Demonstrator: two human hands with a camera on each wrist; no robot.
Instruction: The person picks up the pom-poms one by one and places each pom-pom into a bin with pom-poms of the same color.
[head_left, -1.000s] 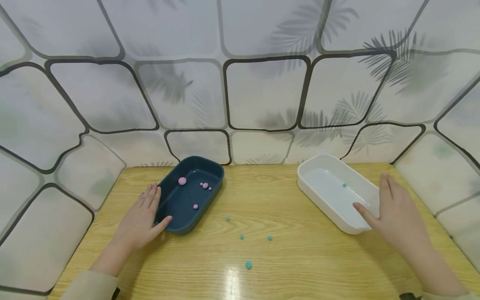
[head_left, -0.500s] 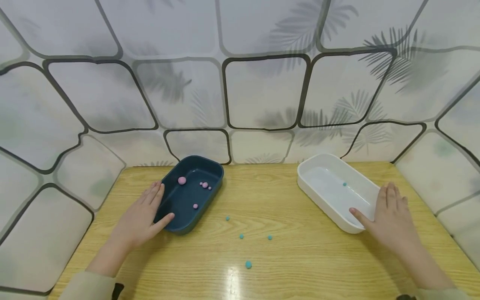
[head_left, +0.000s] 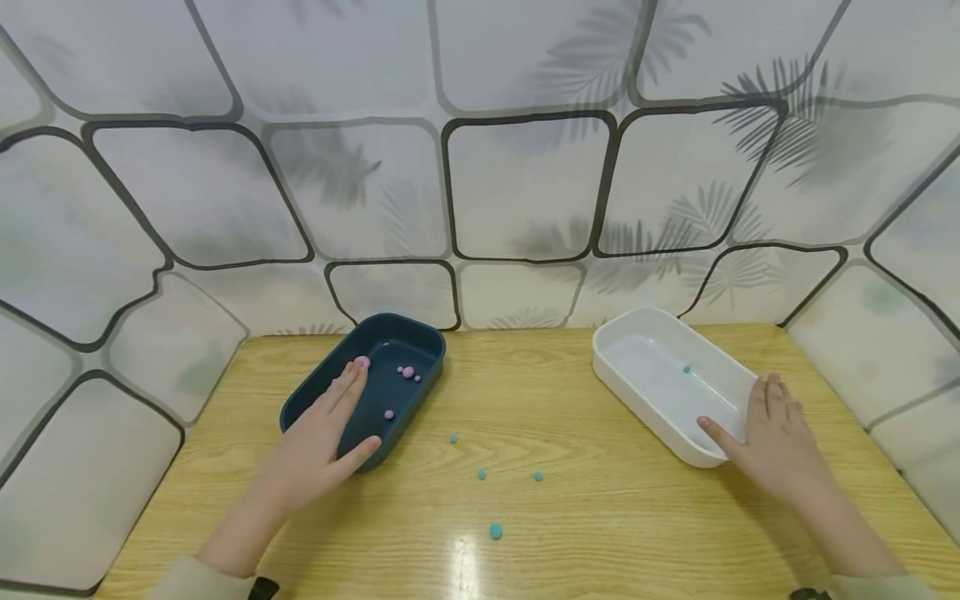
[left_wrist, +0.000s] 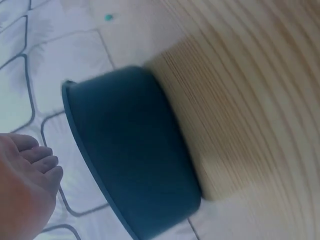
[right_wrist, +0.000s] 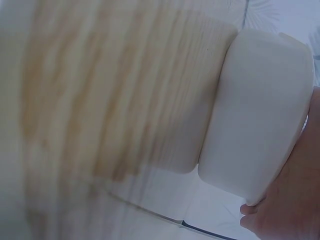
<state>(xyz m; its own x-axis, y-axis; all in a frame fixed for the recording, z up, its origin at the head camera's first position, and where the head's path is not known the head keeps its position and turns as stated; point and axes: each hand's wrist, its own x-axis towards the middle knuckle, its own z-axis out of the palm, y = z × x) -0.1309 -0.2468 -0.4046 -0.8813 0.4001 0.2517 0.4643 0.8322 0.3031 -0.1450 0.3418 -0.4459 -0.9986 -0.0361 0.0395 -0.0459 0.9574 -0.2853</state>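
In the head view my left hand (head_left: 315, 446) is over the near left part of a dark blue rectangular dish (head_left: 431, 342), fingers straight and thumb spread, holding nothing. Its fingertips partly cover a larger pink ball (head_left: 363, 362); contact cannot be told. Several smaller pink balls (head_left: 408, 372) lie inside the same dish. My right hand (head_left: 783, 446) is at the near right side of a white rectangular dish (head_left: 637, 387), fingers extended along that side, thumb over the near end. One small teal ball (head_left: 687, 369) sits in it. The left wrist view shows the blue dish's outer wall (left_wrist: 125, 145).
Several teal balls, one larger ball (head_left: 496, 531) among them, lie on the wooden table (head_left: 600, 533) between the dishes. A patterned cloth wall (head_left: 525, 192) encloses the table at the back and sides.
My left hand has moved right, from the blue dish's left edge to over its inside. My right hand has come down and nearer to the white dish's side. The balls stay put.
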